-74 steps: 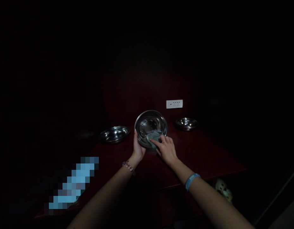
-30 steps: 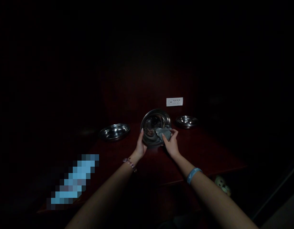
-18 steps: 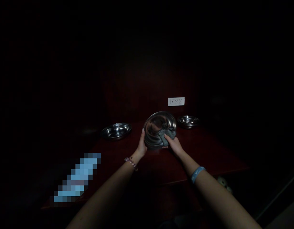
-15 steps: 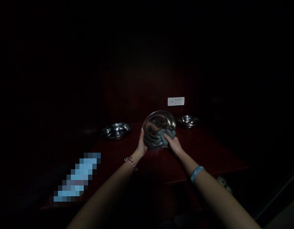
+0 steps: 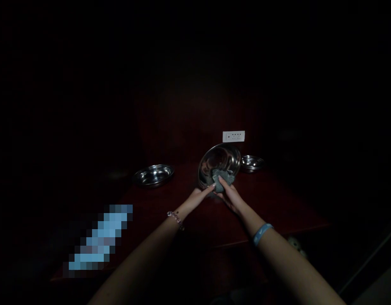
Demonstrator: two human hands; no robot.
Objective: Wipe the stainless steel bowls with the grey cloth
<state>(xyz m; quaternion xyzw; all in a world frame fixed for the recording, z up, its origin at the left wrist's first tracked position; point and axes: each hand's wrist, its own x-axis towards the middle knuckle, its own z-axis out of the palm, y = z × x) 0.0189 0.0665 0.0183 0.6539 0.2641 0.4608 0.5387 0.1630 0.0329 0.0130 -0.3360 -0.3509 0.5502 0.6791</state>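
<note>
A shiny steel bowl point(image 5: 211, 163) is held tilted above the dark red table, its inside facing me. My left hand point(image 5: 198, 198) grips the bowl's lower rim, its thumb stretched toward the cloth. A grey-green cloth point(image 5: 225, 177) is bunched in my right hand point(image 5: 231, 195), whose thumb presses it against the lower right of the bowl. The fingers under the bowl are mostly hidden.
On the table point(image 5: 271, 203), a wide steel dish point(image 5: 154, 175) stands at the left and smaller steel bowls point(image 5: 252, 164), apparently stacked, at the right. A white socket panel point(image 5: 233, 136) is on the back wall. A blurred-out blue shape point(image 5: 103, 237) lies at the front left.
The bowl has shifted right and turned, partly covering the smaller bowls. My left hand has moved from its left side to the lower rim, close to my right hand.
</note>
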